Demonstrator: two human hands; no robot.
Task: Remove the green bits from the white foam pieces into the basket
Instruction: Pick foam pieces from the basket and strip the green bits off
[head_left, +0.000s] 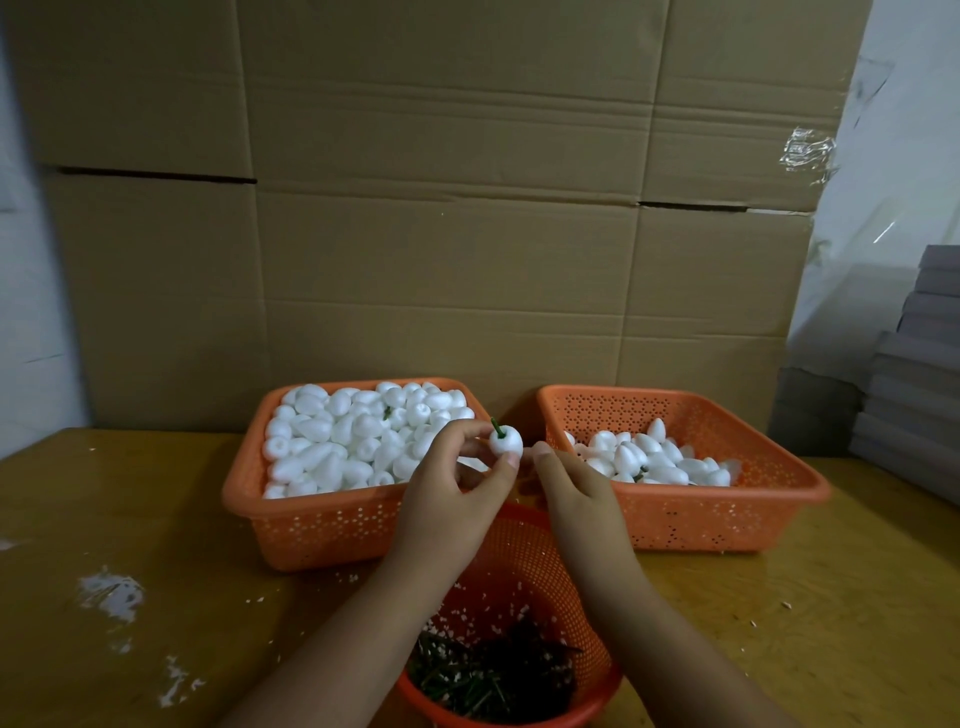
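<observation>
Your left hand (457, 483) pinches a white foam piece (505, 441) between thumb and curled fingers, up above the gap between the two big baskets. A thin green stem (497, 428) sticks up out of its top. Your right hand (571, 483) is just beside it, thumb tip close to the foam; its fingers are loosely bent and hold nothing.

The left orange basket (311, 525) is full to the brim with smooth, egg-shaped white foam pieces. The right orange basket (701, 519) has only a small pile at the bottom, so its holey plastic walls show. There is a narrow gap between the two, right where your hands are.

Under your wrists sits a round orange basket (530, 571) with a fine mesh wall. Dark green bits (493, 675) and white crumbs lie in its bottom. Its near rim runs off the bottom of the view.

The yellow-brown surface (130, 519) is shiny, with white crumbs on it, and has open room to the left and right. A big brown cardboard wall (441, 234) stands close behind the baskets.
</observation>
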